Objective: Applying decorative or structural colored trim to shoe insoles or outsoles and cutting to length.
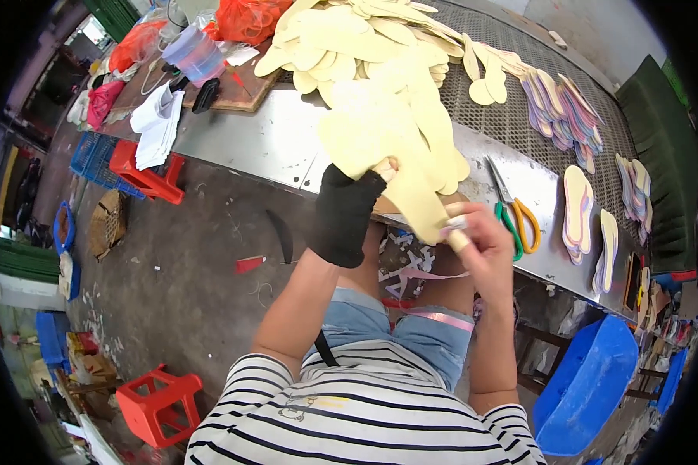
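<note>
A pale yellow insole (413,200) is held at the front edge of the metal-topped table. My left hand (343,215), in a black fingerless glove, is closed around its middle, the bare fingertips pressing on its face. At the end nearer me, my right hand (485,242) pinches the insole's edge; pale wraps cover some of its fingers. More yellow insoles (434,132) lie right behind the held one, in front of a big heap (349,39). Scissors (512,208) with one green and one orange handle rest on the table just right of my right hand.
Bundles of layered, multicoloured insoles (578,209) lie on the right of the table and on dark mesh (512,108). A blue tub (585,387) stands lower right. Left are a clear bucket (195,56), white cloth (157,124) and red stools (160,407). Scraps lie below the table.
</note>
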`<state>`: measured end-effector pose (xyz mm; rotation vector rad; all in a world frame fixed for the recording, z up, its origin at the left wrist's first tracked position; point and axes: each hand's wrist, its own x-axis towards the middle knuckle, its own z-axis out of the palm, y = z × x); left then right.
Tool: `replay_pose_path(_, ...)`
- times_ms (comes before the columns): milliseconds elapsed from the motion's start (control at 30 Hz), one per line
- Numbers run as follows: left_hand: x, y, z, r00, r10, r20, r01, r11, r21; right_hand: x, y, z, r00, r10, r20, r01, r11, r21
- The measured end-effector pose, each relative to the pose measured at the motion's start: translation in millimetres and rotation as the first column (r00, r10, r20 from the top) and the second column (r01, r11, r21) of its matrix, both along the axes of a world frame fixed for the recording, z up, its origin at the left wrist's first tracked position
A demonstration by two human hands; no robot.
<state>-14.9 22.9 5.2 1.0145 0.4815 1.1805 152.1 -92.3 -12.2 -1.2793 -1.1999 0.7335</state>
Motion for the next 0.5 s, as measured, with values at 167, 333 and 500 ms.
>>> replay_pose_path(167, 2.7, -13.0, -9.4, 0.989, -0.099, -0.11, 0.105, 0.993, 0.051, -9.7, 3.8, 44.1, 0.91, -0.111, -0.399, 0.125, 0.992, 0.008)
replay_pose_path(333, 11.4, -30.7, 3.6, 0.992, -0.05, -0.117, 0.054, 0.998, 0.029, -15.2, 18.1, 49.4, 0.925, -0.057, -0.377, 0.073, 0.997, 0.028)
replay_pose_path(500, 12.9, -35.6, 5.3, 0.997, -0.058, -0.051, 0.058, 0.998, 0.001, -18.0, 21.9, 49.6, 0.915, -0.032, -0.403, 0.072, 0.994, 0.085)
